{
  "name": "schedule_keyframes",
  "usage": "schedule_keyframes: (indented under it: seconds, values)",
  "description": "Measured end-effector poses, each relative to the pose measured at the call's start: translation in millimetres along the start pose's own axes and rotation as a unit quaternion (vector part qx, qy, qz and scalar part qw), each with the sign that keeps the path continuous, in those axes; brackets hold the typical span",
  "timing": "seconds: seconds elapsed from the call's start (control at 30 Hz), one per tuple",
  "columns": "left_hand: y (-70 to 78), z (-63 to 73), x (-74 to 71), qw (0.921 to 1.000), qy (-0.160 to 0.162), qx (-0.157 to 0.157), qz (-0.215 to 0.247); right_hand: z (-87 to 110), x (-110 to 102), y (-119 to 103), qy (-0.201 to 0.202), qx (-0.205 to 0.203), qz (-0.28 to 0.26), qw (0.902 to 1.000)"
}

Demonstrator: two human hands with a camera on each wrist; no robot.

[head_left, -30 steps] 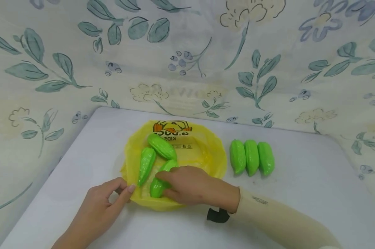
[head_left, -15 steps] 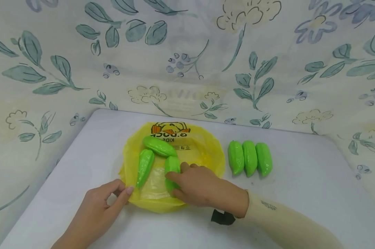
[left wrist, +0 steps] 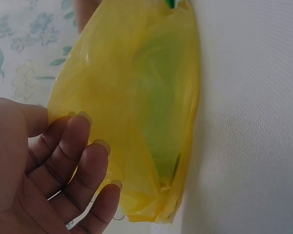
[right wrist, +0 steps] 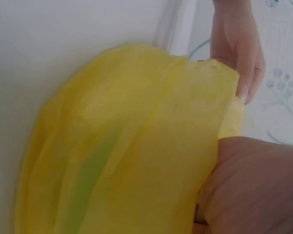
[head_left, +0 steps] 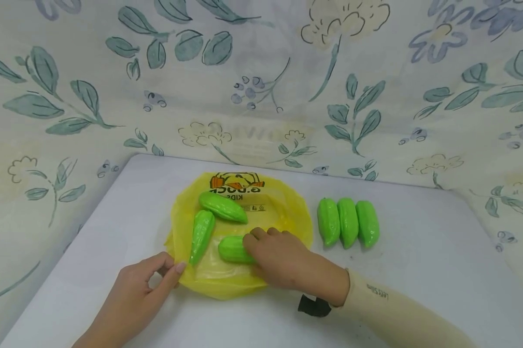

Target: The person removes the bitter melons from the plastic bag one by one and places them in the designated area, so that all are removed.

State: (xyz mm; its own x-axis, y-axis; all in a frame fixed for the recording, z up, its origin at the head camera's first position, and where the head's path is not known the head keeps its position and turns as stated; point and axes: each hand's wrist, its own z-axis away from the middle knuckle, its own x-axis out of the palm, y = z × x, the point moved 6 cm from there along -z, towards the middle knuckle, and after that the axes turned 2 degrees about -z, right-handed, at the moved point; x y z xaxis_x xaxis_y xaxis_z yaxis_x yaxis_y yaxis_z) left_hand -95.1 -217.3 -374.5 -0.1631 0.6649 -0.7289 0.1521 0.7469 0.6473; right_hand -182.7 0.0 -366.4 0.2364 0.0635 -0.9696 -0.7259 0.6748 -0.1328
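A yellow plastic bag (head_left: pixel 293 208) lies with its mouth spread wide on the table. Inside it are glossy green ribbed gourd-like pieces: one long gourd (head_left: pixel 223 207) at the back and a tapered gourd (head_left: pixel 202 234) at the left. My left hand (head_left: pixel 146 285) pinches the bag's near left rim between thumb and fingers; the left wrist view shows the thumb meeting the fingers on the film. Reaching into the bag, my right hand (head_left: pixel 283 258) grips the right end of a third gourd (head_left: pixel 233 249), which lies crosswise. The right fingertips are hidden.
To the right of the bag, three more green gourds (head_left: pixel 348 222) lie side by side on the white table (head_left: pixel 439 270). A small black patch (head_left: pixel 314 306) shows beneath the right wrist. Floral cloth (head_left: pixel 261 72) rises behind the table.
The third gourd has turned from slanted, through upright in view, to crosswise in the bag, with my right hand moving slightly right. The back gourd has shifted a little left. My left hand keeps its pinch.
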Motion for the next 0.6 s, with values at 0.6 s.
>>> schedule_keyframes:
  seconds: [0.6]
  values:
    - [-0.6, 0.5, 0.2, 1.0, -0.001, -0.001, -0.002, -0.3, 3.8, 13.2, 0.033, -0.002, -0.026, 0.9991]
